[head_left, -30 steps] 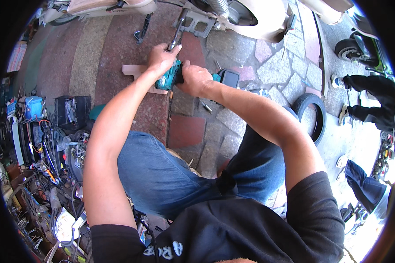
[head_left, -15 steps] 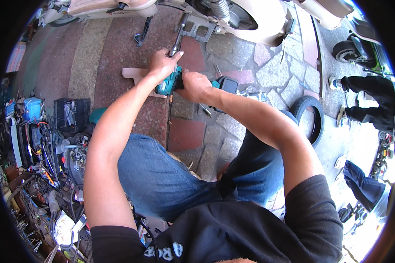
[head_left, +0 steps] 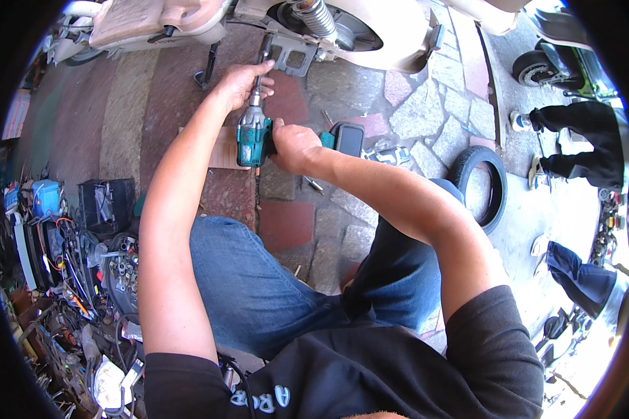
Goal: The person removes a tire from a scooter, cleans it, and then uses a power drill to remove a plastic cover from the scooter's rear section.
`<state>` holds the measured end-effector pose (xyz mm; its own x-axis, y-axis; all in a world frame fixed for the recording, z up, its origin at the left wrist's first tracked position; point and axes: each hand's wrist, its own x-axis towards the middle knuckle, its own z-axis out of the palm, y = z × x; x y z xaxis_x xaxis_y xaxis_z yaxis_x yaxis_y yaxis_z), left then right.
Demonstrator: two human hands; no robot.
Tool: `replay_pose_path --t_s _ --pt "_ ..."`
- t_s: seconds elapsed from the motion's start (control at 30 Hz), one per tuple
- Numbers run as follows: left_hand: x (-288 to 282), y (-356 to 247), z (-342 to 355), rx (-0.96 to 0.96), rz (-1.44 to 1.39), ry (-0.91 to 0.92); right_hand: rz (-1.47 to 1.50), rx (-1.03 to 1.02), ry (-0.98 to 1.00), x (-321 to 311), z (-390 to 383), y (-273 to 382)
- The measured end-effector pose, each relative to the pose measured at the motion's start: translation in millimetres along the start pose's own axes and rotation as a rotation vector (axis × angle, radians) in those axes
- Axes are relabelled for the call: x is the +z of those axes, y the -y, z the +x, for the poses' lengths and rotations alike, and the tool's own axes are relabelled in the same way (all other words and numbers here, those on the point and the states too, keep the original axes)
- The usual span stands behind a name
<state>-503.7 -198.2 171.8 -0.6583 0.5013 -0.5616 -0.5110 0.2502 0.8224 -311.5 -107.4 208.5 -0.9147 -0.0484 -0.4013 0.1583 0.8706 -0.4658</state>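
Observation:
My right hand [head_left: 297,149] is wrapped round the handle of a teal and black cordless impact wrench [head_left: 252,142], whose black battery [head_left: 347,138] points to the right. From the wrench's nose a long dark extension bar [head_left: 258,85] runs away from me. My left hand [head_left: 241,85] is closed loosely about that bar, thumb above and fingers below. The bar's far end [head_left: 266,43] reaches a grey metal bracket [head_left: 292,56] under a pale scooter [head_left: 398,35]; whether it sits on a bolt there is too small to tell.
A loose tyre [head_left: 496,188] lies at the right, near a standing person's dark trousers [head_left: 580,140]. Heaps of parts and cables [head_left: 84,279] crowd the left, with a blue container [head_left: 46,197]. A metal socket piece [head_left: 314,184] and a wooden board [head_left: 223,150] lie on the paving.
The impact wrench has swung more upright in view, its bar pointing straight away. My left hand has slid outward along the bar, off the wrench's nose. The whole view has shifted slightly.

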Motion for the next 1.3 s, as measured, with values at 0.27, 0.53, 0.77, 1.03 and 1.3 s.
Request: replay_pose_path --t_s 0.27,0.53,0.77,1.03,1.3 --pt "34 45 -26 0.022 0.034 -0.084 -0.01 -0.042 0.117 14 -35 -17" --pt "77 40 -30 0.113 0.036 -0.014 -0.027 -0.003 0.07 15 -59 -43" --pt "89 31 -23 0.095 0.092 0.018 -0.014 0.023 0.077 1 -64 -47" --pt "92 27 -12 0.102 0.101 -0.007 0.009 0.062 0.102 -7 -58 -44" --pt "90 21 -13 0.096 0.069 -0.005 0.134 0.011 0.085 -5 -59 -56"
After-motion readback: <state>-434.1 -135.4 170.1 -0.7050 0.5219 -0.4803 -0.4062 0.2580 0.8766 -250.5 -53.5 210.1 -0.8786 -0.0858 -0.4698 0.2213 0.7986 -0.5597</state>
